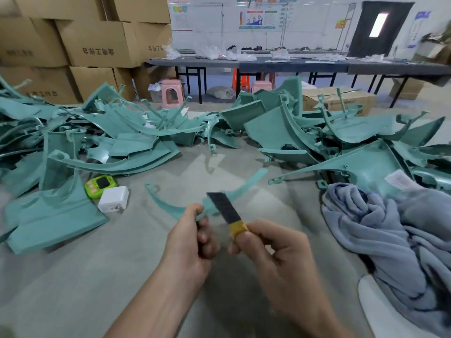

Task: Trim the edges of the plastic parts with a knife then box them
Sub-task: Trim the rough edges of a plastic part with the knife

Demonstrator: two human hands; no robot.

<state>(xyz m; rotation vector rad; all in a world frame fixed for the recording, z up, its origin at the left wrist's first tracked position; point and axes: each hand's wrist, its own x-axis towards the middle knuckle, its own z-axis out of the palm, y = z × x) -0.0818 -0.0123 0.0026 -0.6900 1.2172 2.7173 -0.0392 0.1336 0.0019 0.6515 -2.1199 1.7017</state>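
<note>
The left hand [195,237] gripped the plastic strip [168,207], which spanned ten to two o'clock. The right hand [268,250] held the knife [224,208] across it.

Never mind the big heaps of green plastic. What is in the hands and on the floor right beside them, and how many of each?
Knife, in the right hand: 1
Teal plastic strip, in the left hand: 1
Lime-green timer: 1
White charger block: 1
Grey-blue cloth: 1
Total: 5
</note>
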